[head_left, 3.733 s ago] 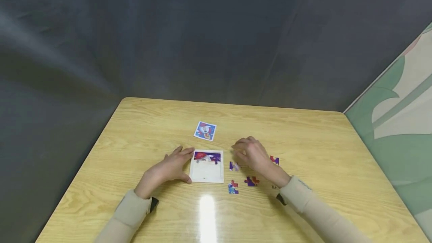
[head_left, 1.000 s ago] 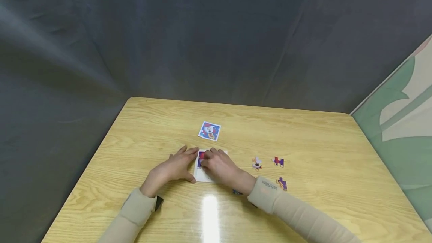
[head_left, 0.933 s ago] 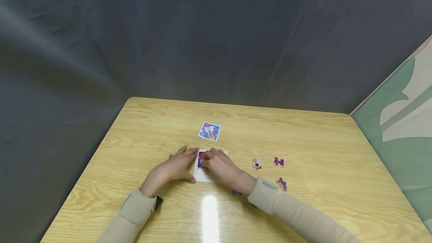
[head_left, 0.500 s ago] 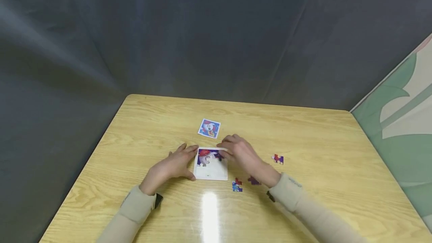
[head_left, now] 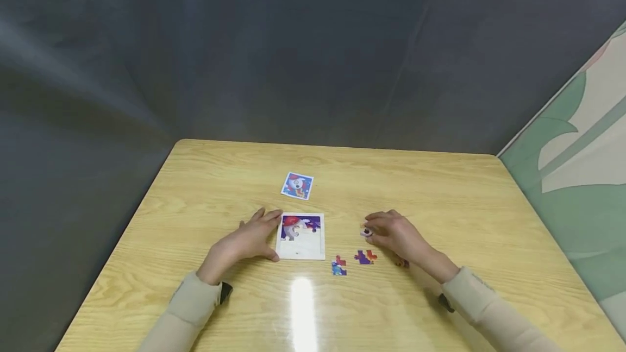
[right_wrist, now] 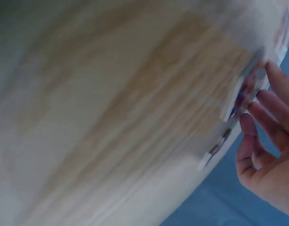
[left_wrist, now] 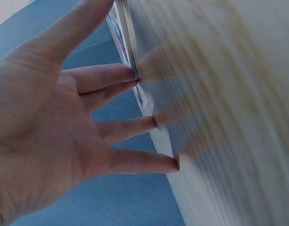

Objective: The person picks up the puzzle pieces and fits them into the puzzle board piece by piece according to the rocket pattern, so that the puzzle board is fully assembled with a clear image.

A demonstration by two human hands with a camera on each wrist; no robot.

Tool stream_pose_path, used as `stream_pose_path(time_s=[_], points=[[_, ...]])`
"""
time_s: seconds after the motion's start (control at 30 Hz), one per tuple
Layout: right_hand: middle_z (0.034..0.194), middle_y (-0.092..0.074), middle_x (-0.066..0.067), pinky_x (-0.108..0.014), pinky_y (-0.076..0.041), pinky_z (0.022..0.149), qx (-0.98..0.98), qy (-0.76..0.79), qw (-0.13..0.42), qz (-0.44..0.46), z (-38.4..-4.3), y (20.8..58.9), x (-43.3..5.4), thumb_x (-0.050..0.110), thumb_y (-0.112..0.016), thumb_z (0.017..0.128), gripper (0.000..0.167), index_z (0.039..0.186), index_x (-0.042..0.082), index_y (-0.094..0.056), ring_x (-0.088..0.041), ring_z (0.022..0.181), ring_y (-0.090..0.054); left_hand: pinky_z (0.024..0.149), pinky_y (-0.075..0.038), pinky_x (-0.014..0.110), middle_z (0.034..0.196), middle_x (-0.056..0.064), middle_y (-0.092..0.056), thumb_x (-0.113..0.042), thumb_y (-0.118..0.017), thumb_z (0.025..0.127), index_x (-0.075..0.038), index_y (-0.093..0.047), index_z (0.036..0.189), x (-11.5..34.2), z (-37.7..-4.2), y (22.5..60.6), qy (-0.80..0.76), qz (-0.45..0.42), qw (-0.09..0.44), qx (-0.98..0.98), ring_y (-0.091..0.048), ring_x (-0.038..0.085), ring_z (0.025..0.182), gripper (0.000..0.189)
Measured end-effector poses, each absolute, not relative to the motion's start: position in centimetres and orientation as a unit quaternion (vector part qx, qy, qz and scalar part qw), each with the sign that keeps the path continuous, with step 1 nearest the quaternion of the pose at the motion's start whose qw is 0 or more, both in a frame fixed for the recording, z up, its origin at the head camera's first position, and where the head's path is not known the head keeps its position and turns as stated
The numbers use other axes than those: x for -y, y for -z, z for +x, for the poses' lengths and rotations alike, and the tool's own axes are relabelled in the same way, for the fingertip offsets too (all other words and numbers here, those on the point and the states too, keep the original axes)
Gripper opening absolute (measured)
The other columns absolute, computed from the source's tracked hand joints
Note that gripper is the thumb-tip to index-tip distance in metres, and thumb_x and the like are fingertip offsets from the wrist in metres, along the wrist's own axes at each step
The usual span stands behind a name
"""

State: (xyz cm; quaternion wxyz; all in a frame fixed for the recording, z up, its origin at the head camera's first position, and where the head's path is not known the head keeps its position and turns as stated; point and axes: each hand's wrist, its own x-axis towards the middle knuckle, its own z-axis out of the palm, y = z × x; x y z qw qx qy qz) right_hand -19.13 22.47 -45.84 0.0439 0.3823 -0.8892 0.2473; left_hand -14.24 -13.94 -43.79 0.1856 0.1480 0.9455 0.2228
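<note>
My left hand (head_left: 246,240) has its fingers spread and fairly straight, with thumb and index finger touching the left edge of a white puzzle tray (head_left: 309,249). Joined pieces showing a red cap and purple background (head_left: 293,222) fill the tray's top and part of its left side; the rest of its bed is bare. To the right, my right hand (head_left: 402,237) pinches a jigsaw piece with an eye printed on it (head_left: 365,232), thumb and fingers at its edges. The right wrist view is blurred, and shows a piece (right_wrist: 243,92) at the fingertips.
A picture card (head_left: 297,186) lies behind the tray. A blue-and-red piece (head_left: 339,266) and a purple-and-orange piece (head_left: 365,257) lie right of the tray, with another piece (head_left: 402,261) beneath my right wrist. A dark curtain (head_left: 313,58) hangs behind the table.
A piece has been added at the tray's left, below the top row. My right hand has moved from the tray rightward to the eye piece. The left hand has stayed at the tray's edge.
</note>
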Motion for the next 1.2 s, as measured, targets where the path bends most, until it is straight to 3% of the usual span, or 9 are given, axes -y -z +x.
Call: stream_pose_path(time_s=[0.2,0.5,0.7,0.87,1.0,1.2], points=[[0.105,-0.07,-0.015,-0.036,-0.056,0.068,0.871,-0.199,0.122,0.433,-19.3,46.0,-22.6,0.009,-0.081,0.075,0.025,0.098,0.001,-0.075,-0.025,0.088,-0.063,0.097,-0.015,0.08,0.158,0.007,-0.023,-0.031,-0.083,0.074,-0.005,-0.033,0.15,13.6,-14.4,43.9,-0.217,0.159,0.181,-0.946,-0.008,0.044,0.144,0.095],[0.101,-0.072,-0.012,-0.045,-0.056,0.07,0.896,-0.148,0.13,0.399,-18.7,45.8,-22.0,0.02,-0.08,0.078,0.018,0.089,0.007,-0.076,-0.026,0.087,-0.064,0.096,-0.016,0.081,0.158,0.009,-0.024,-0.029,-0.083,0.074,-0.002,-0.035,0.148,13.0,-14.6,43.4,-0.217,0.167,0.182,-0.944,-0.01,0.046,0.143,0.092],[0.096,-0.071,-0.01,-0.041,-0.056,0.071,0.891,-0.155,0.134,0.404,-19.5,45.8,-22.0,0.019,-0.082,0.076,0.022,0.091,0.005,-0.075,-0.023,0.086,-0.064,0.097,-0.014,0.08,0.158,0.009,-0.024,-0.027,-0.083,0.074,-0.002,-0.035,0.148,12.7,-14.8,43.3,-0.222,0.167,0.181,-0.944,-0.009,0.045,0.143,0.092],[0.097,-0.072,-0.009,-0.036,-0.056,0.07,0.863,-0.204,0.143,0.44,-18.7,45.3,-18.3,0.018,-0.084,0.073,0.021,0.089,0.008,-0.077,-0.021,0.088,-0.064,0.097,-0.015,0.08,0.157,0.009,-0.025,-0.027,-0.084,0.073,-0.003,-0.036,0.148,12.8,-14.6,43.6,-0.218,0.16,0.189,-0.944,-0.009,0.045,0.143,0.092],[0.103,-0.071,-0.009,-0.034,-0.053,0.07,0.845,-0.194,0.127,0.482,-17.6,44.8,-13.8,0.025,-0.081,0.077,0.021,0.093,0.01,-0.077,-0.019,0.09,-0.062,0.097,-0.016,0.08,0.157,0.009,-0.026,-0.029,-0.083,0.073,-0.002,-0.036,0.147,12.7,-14.7,43.7,-0.216,0.164,0.18,-0.945,-0.011,0.045,0.143,0.092],[0.102,-0.07,-0.005,-0.032,-0.049,0.071,0.866,-0.141,0.098,0.47,-17.3,45.0,-10.4,0.028,-0.078,0.081,0.019,0.091,0.012,-0.077,-0.017,0.088,-0.059,0.097,-0.018,0.08,0.157,0.008,-0.027,-0.03,-0.083,0.074,-0.002,-0.037,0.147,12.3,-14.8,43.5,-0.218,0.171,0.175,-0.945,-0.012,0.045,0.143,0.091]])
